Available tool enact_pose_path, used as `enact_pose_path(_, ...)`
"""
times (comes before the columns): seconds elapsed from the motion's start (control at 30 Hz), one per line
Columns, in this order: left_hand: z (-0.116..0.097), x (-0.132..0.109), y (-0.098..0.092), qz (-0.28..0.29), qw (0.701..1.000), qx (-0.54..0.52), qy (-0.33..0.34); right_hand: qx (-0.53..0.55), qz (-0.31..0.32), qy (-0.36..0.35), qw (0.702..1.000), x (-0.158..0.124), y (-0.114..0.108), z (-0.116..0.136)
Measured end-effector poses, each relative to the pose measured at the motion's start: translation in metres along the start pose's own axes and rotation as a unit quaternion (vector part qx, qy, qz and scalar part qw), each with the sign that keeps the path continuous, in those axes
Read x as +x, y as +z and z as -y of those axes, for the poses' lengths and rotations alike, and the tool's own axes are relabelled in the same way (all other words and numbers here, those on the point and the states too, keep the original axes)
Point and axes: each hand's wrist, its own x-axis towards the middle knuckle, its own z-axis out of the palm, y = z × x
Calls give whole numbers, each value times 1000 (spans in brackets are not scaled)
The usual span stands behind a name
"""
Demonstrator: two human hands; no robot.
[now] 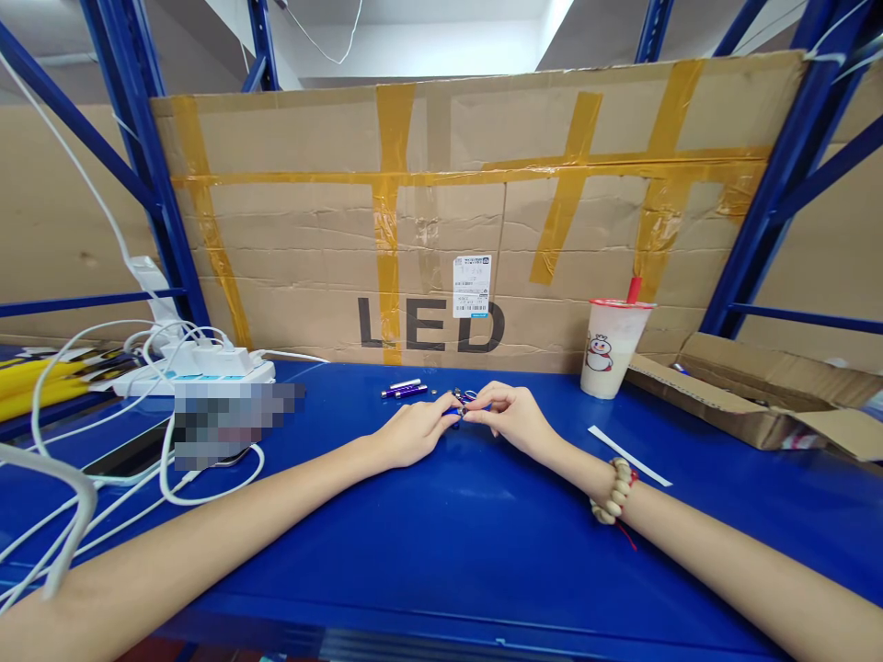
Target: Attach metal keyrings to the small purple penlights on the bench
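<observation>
My left hand (416,430) and my right hand (516,419) meet fingertip to fingertip over the middle of the blue table (441,542). Both are closed in a pinch around a small, dark, shiny piece (462,411), mostly hidden by the fingers and too small to name. Just behind the fingertips lie small purple and metallic parts (469,395), one with a ring. To the left of them, slim purple metal tubes (407,392) rest beside a silver one. A tiny round part (434,393) sits between the tubes and my fingers.
A lidded drink cup (613,354) with a red straw stands at the back right, near an open cardboard box (745,391). A white strip (629,456) lies by my right wrist. Left are a power strip (221,363), white cables and a phone (131,450). Cardboard (310,230) walls the back.
</observation>
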Motion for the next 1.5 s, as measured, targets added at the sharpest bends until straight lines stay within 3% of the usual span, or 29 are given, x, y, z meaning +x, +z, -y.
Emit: enact_pose_path(1.5,1,-1,0,6,999,-34,4,-14,17,42,999,0,-2,-4)
